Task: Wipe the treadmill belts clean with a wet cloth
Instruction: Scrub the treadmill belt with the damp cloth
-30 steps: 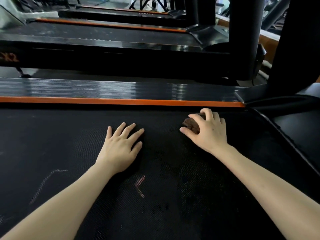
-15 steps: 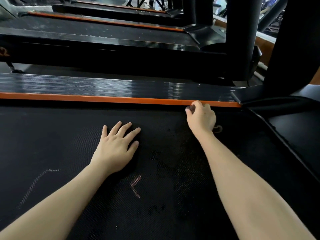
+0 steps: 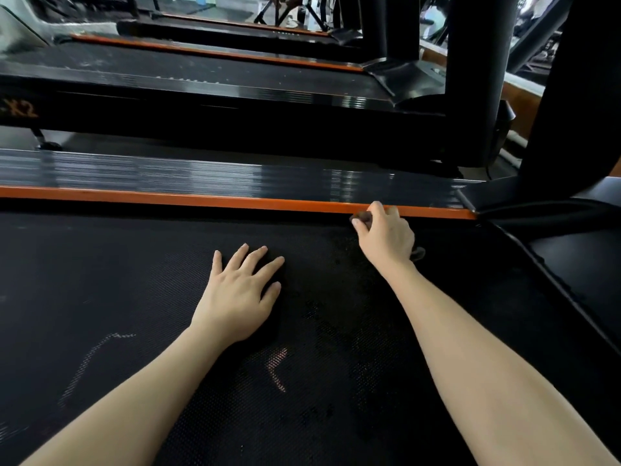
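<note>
Head view: cloth (image 3: 362, 217) bunched under right-hand fingers (image 3: 376, 210).

A black textured treadmill belt (image 3: 141, 297) is stretching across the lower view, bordered at its far edge by an orange strip (image 3: 168, 197) and a glossy ribbed side rail (image 3: 201, 176). The left hand (image 3: 240, 290) is lying flat on it, fingers spread. The right hand (image 3: 386, 235) is pressing a dark brown cloth (image 3: 362, 217) against it beside the orange strip.
</note>
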`<state>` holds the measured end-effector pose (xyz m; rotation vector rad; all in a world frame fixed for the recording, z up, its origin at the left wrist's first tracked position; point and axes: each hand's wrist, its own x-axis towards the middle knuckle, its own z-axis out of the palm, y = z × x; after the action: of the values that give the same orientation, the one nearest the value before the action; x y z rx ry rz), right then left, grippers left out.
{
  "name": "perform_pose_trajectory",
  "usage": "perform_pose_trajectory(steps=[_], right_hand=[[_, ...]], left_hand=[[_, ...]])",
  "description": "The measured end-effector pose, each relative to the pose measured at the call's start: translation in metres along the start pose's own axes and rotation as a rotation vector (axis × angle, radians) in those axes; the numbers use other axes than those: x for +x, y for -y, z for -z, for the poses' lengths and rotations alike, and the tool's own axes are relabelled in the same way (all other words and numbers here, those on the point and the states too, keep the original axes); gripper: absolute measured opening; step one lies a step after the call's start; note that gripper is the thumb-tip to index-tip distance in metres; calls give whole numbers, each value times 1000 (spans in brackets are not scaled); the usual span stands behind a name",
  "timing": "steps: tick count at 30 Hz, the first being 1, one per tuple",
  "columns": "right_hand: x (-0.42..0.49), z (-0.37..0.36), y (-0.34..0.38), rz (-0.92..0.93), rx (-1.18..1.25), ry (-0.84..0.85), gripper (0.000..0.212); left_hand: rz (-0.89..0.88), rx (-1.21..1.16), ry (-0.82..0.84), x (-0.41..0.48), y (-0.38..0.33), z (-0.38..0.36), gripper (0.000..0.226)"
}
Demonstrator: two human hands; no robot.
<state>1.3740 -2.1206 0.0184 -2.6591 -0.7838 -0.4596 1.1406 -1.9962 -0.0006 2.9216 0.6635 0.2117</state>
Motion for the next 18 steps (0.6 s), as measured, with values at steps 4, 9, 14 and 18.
perform_pose_trajectory(steps=[4,9,14,18], right_hand=[[-32,12,17,157,100,98,28],[-124,52,19,384,254,151,31],[-133,54,11,542,225,61,34],[-57,19,27,255,71,73,36]], left_hand=[[3,7,14,-1,-1,1,83],[4,14,30,-1,-1,2,53],[0,18,15,-2,-2,2,50],[4,7,18,-2,-2,4,49]])
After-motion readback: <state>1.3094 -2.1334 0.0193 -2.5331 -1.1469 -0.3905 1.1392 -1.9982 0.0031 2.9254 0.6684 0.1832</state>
